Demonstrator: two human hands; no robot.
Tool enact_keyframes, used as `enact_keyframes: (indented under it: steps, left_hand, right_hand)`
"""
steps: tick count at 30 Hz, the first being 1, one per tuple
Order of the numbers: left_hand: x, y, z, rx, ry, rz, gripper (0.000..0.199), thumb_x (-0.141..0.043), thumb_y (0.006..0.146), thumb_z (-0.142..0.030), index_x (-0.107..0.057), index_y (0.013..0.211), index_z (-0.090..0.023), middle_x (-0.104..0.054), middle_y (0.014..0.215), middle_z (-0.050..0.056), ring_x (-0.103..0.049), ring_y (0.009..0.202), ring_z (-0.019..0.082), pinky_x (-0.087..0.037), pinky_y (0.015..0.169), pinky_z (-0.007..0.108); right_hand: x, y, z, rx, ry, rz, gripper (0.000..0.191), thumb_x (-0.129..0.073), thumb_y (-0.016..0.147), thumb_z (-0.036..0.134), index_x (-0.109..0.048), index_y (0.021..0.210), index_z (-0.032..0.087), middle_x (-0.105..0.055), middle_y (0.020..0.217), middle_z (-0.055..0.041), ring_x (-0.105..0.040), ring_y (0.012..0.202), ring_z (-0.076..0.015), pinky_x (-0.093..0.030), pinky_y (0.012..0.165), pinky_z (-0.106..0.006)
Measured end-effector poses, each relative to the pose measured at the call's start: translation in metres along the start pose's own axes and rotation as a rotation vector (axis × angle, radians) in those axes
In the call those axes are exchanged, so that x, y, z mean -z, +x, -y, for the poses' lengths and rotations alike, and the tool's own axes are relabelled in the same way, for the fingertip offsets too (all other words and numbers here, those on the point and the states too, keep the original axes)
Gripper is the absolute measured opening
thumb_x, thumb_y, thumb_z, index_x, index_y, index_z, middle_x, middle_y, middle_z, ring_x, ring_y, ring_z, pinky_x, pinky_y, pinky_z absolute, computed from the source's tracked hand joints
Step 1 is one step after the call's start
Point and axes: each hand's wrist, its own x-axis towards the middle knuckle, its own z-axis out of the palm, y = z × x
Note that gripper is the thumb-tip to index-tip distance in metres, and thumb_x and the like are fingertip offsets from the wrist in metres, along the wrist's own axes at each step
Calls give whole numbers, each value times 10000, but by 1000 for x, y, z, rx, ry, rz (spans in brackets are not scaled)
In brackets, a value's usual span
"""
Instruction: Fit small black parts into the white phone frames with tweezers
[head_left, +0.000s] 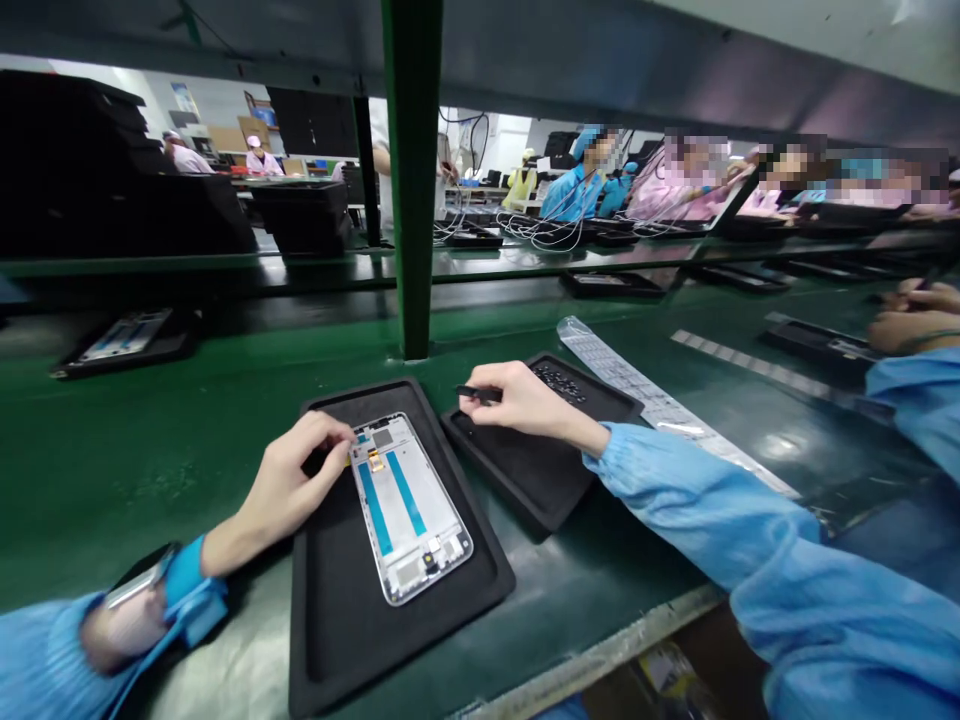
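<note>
While our L hand (304,470) sets its fingertips at the upper L edge of one silver rect. phone frame (395,506) w/ two long teal strips (405,492), our R hand (517,395) has its grip closed on one slim blk stick-like tool (480,394). L grip: fingers bent together; can't tell if grasping anything. Frame: lying in one large blk rect. tray (337,640), on glossy green counter (187,440). Just beside, to R: one smaller blk tray (517,480), w/ sm. blk parts (559,382) at far end, under our R hand. Beyond: one long clear plastic strip (660,405).
</note>
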Motion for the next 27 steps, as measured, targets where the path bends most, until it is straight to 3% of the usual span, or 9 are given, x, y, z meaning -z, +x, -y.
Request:
enact_keyframes:
  steps: [3,7,11,14,17,20,27]
  left_hand:
    - [-2,13,11,14,30,-57,184,-449,841,-305,-571,818,-169,-591,775,27,-545,712,152,-452,655,261]
    - [-5,17,26,-3,13,-17,166,-460,849,-291,-580,887,-183,-598,850,32,-536,793,164,-445,714,278]
    - [-10,12,38,-7,-13,44,157,-463,863,-280,-575,925,-188,-588,915,36,-528,869,175,-429,774,295]
    - [-10,11,41,1,-15,57,157,-473,859,-287,-575,928,-189,-583,935,39,-523,889,184,-416,788,304]
    - [-8,13,37,6,-12,43,157,-482,851,-293,-579,906,-183,-585,901,36,-521,859,181,-408,760,299]
    - [-4,16,32,7,-7,28,162,-472,849,-294,-583,887,-182,-586,858,28,-523,808,171,-408,714,288]
    - [0,17,18,-20,22,-12,169,-455,836,-279,-587,822,-174,-587,779,23,-531,719,161,-419,638,278]
  right_hand:
    - [-12,31,14,39,170,74,85,-585,699,140,-652,738,105,-618,708,2,-538,666,-89,-366,627,-188]
    - [-15,58,46,41,263,189,104,-567,707,125,-663,698,86,-593,631,17,-514,606,-72,-364,593,-170]
    - [6,35,49,33,74,256,82,-604,683,49,-663,633,77,-589,599,4,-508,565,-68,-357,567,-168]
    - [16,6,26,62,-60,237,78,-622,740,113,-686,713,78,-634,684,-36,-562,628,-101,-385,600,-183]
    - [10,-14,4,82,-108,204,120,-630,767,157,-698,839,89,-666,793,-63,-603,720,-133,-420,658,-200]
    - [0,-18,-2,83,-125,149,159,-636,772,161,-696,899,85,-672,828,-77,-614,759,-148,-439,693,-214]
    - [-5,-11,17,61,-223,170,112,-606,785,158,-693,845,121,-657,794,-62,-605,734,-153,-422,655,-228]
